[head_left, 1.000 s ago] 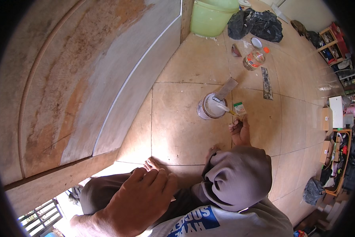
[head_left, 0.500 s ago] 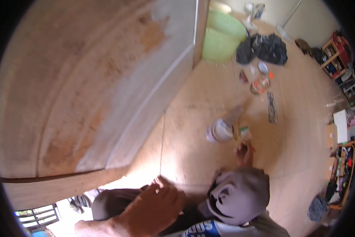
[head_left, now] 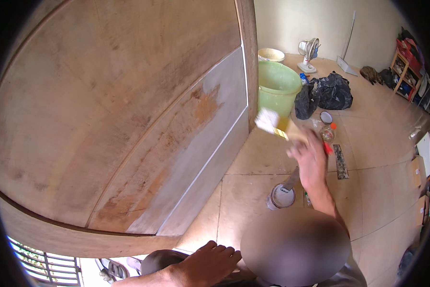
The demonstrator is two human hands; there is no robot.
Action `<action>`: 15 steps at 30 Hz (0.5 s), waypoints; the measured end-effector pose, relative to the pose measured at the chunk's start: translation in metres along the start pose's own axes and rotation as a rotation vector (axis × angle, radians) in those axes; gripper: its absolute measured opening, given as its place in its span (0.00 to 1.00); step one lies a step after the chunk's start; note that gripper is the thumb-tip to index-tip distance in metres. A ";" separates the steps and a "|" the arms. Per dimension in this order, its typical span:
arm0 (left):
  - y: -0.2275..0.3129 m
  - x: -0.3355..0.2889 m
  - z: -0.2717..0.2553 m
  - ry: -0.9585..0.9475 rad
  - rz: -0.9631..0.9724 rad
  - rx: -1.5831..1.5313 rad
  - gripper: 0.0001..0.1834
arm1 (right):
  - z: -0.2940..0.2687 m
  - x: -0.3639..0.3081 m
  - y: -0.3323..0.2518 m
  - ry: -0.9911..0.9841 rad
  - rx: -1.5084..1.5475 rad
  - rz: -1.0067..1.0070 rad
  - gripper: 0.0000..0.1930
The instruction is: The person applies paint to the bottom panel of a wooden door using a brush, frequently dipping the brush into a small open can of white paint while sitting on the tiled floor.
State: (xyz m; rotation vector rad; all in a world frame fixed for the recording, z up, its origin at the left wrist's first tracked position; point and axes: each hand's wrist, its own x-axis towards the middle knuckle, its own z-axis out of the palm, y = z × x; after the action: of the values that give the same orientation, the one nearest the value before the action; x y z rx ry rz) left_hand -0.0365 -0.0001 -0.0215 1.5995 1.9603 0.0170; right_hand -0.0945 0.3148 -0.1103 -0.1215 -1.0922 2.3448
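My right hand (head_left: 310,155) is raised over the floor, closed round a paintbrush (head_left: 295,132). White paint coats its bristles, which point left toward the door; its metal band looks yellowish, its handle tip red. The brush is slightly blurred. My left hand (head_left: 207,262) rests by my knee, fingers curled, tips partly hidden. An open paint can (head_left: 283,196) with pale paint inside stands below my right hand, a flat stick (head_left: 291,179) in it. To the left, the brown wooden door panel (head_left: 128,119) has a greyish-white painted band (head_left: 186,143) along its lower part.
A green bucket (head_left: 277,91) stands past the door's edge, beside black plastic bags (head_left: 334,91). On the tiled floor lie a clear bottle (head_left: 328,134), a round lid (head_left: 325,117) and a dark strip (head_left: 340,161). A fan (head_left: 308,53) and dustpan (head_left: 346,66) stand by the wall.
My right hand has lifted from beside the paint can, carrying the paintbrush up and forward. My left hand stays low by my knee. The view has shifted, showing more of the door and far wall.
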 end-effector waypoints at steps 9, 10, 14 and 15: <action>0.002 -0.003 0.002 0.081 -0.046 -0.140 0.19 | 0.123 0.082 -0.007 -0.315 -0.055 -0.054 0.16; 0.003 -0.003 0.001 0.044 -0.062 -0.133 0.20 | 0.125 0.085 -0.003 -0.325 -0.070 -0.040 0.16; 0.006 -0.004 0.000 -0.003 -0.059 -0.086 0.21 | 0.126 0.098 0.007 -0.334 -0.096 -0.020 0.16; 0.007 -0.005 0.000 0.011 -0.041 -0.072 0.21 | 0.127 0.100 0.009 -0.314 -0.099 -0.027 0.16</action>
State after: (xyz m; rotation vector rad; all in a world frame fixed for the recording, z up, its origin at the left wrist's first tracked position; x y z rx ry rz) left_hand -0.0300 -0.0026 -0.0169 1.5157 1.9780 0.0784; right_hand -0.2214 0.2747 -0.0183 0.2316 -1.3485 2.3378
